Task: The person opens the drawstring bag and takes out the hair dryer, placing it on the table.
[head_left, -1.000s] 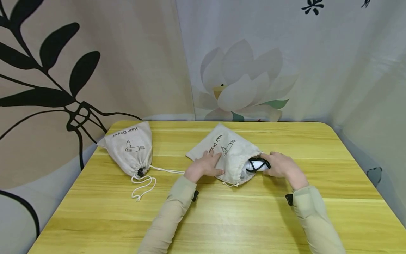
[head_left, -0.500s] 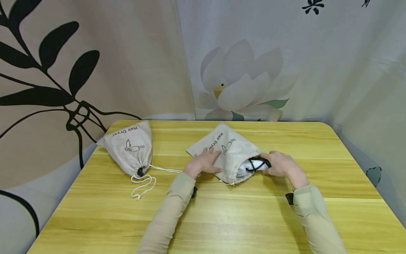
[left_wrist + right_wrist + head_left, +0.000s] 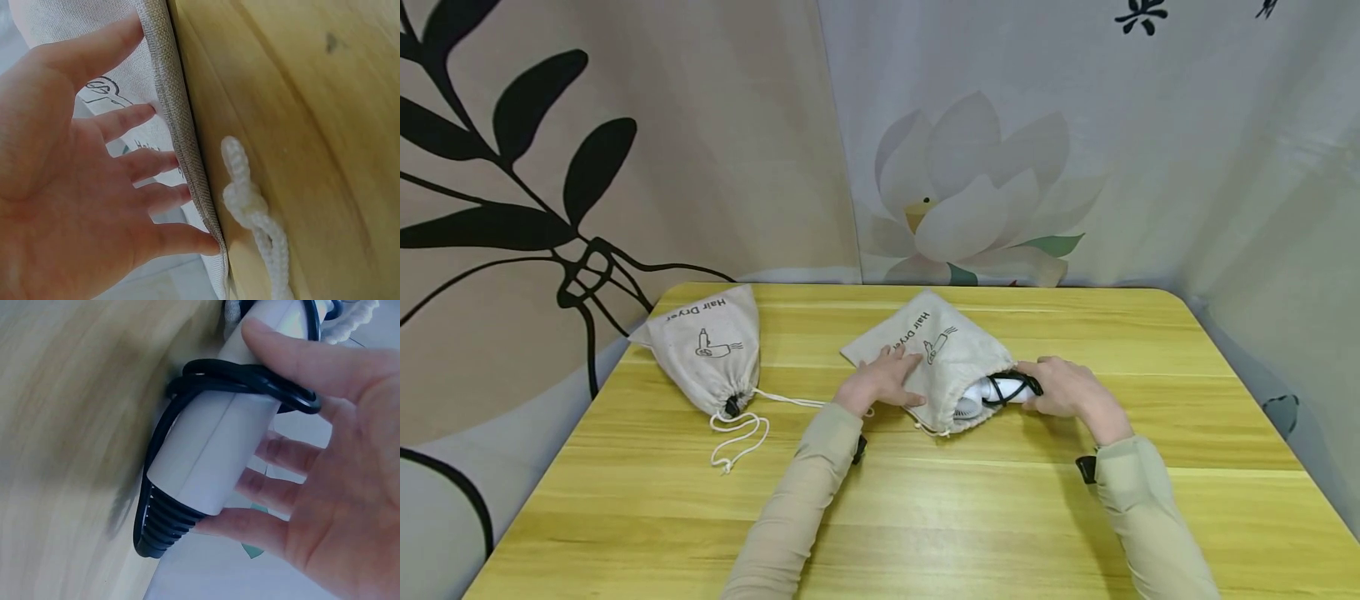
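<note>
A pale cloth drawstring bag (image 3: 973,333), printed "Hair Dryer", lies on the table with its mouth toward the right. Out of that mouth comes a white hair dryer (image 3: 976,395), its handle wrapped in black cord. My left hand (image 3: 883,383) rests on the bag's left side with spread, fairly straight fingers; in the left wrist view its fingertips touch the cloth near the seam (image 3: 165,69). My right hand (image 3: 1063,389) grips the handle (image 3: 206,444), thumb on one side and fingers on the other. Part of the dryer is hidden inside the bag.
A second bag (image 3: 718,362) with the same print lies at the far left, drawn closed, a black bit showing at its neck. Its white cord (image 3: 748,429) trails on the wooden table (image 3: 970,525). A patterned curtain (image 3: 737,150) hangs behind the table's back edge.
The bag's mouth has slid slightly left, with my left hand shifting a little the same way. More of the dryer's body shows now. My right hand has barely moved.
</note>
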Tool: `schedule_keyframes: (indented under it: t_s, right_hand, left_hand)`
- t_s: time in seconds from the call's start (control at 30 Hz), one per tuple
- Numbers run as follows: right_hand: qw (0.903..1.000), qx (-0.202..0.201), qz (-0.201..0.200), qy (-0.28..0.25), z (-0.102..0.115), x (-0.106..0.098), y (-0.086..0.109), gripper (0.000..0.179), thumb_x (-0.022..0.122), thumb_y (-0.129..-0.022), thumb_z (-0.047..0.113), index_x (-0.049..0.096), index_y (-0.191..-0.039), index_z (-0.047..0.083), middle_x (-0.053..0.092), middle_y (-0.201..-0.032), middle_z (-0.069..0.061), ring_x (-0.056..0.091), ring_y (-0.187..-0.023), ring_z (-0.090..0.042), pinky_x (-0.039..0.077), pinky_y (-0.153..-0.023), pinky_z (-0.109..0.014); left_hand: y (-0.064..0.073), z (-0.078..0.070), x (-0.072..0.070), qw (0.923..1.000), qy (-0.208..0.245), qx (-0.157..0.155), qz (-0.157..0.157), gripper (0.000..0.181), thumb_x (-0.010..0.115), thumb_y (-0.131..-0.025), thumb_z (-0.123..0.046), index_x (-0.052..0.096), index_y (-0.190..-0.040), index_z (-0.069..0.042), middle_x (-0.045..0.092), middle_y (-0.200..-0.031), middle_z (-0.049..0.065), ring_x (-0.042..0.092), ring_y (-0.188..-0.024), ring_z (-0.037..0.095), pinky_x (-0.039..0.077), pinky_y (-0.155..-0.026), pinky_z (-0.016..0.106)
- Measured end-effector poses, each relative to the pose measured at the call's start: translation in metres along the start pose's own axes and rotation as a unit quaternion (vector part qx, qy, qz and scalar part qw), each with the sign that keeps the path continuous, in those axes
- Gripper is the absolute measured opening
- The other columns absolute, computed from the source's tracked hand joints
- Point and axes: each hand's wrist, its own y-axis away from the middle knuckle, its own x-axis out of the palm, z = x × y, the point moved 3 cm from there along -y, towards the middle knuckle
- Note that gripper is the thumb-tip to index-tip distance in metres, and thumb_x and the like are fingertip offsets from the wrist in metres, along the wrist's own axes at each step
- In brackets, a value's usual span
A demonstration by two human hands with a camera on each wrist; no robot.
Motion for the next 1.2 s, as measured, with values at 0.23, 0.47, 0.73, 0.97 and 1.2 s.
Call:
schedule_keyframes:
  t_s: [0.23, 0.47, 0.73, 0.97, 1.2]
  right_hand:
    - [0.9999, -0.01, -0.002, 0.004, 0.0003, -0.0007, 0.0011, 0.058, 0.07, -0.084, 0.029, 0.052, -0.134, 0.006, 0.058, -0.123, -0.024, 0.057, -0.11, -0.042, 0.049, -0.081, -0.059]
    - [0.9997, -0.021, -0.012, 0.005, -0.0013, -0.0005, 0.0013, 0.055, 0.071, -0.084, 0.028, 0.054, -0.131, 0.006, 0.06, -0.119, -0.023, 0.059, -0.106, -0.04, 0.05, -0.08, -0.057]
    - [0.9997, -0.021, -0.012, -0.003, -0.0048, 0.0007, 0.0016, 0.053, 0.072, -0.082, 0.027, 0.055, -0.13, 0.009, 0.062, -0.114, -0.019, 0.06, -0.101, -0.037, 0.051, -0.07, -0.053]
    - [0.9996, -0.022, -0.014, -0.01, -0.0046, -0.0008, 0.0034, 0.055, 0.072, -0.082, 0.026, 0.054, -0.131, 0.008, 0.06, -0.119, -0.022, 0.059, -0.106, -0.041, 0.05, -0.075, -0.058]
    - [0.9995, -0.027, -0.012, -0.01, -0.0042, -0.0015, 0.0033, 0.053, 0.073, -0.082, 0.026, 0.056, -0.128, 0.008, 0.061, -0.118, -0.021, 0.06, -0.104, -0.04, 0.051, -0.072, -0.056]
  left_hand:
    - [-0.0021, 0.0007, -0.0019, 0.9999, -0.01, -0.003, 0.0, 0.081, 0.065, -0.085, -0.047, 0.024, -0.151, -0.023, 0.01, -0.16, 0.011, 0.009, -0.148, 0.037, 0.013, -0.111, 0.068]
    - [-0.0045, 0.002, -0.0014, 0.9999, -0.013, -0.005, -0.001, 0.082, 0.065, -0.084, -0.049, 0.025, -0.151, -0.024, 0.011, -0.16, 0.011, 0.009, -0.148, 0.037, 0.014, -0.111, 0.068]
    - [-0.0059, 0.0032, -0.0018, 0.9999, -0.013, -0.006, 0.0, 0.082, 0.066, -0.084, -0.048, 0.025, -0.151, -0.023, 0.01, -0.16, 0.011, 0.009, -0.148, 0.037, 0.014, -0.111, 0.068]
    - [-0.0072, 0.0046, -0.0021, 0.9998, -0.014, -0.014, -0.001, 0.083, 0.067, -0.083, -0.048, 0.025, -0.151, -0.024, 0.01, -0.16, 0.01, 0.008, -0.148, 0.036, 0.012, -0.111, 0.068]
    - [-0.0075, 0.0045, -0.0026, 0.9997, -0.017, -0.019, 0.001, 0.083, 0.067, -0.083, -0.048, 0.025, -0.151, -0.024, 0.009, -0.16, 0.01, 0.007, -0.148, 0.035, 0.012, -0.112, 0.067]
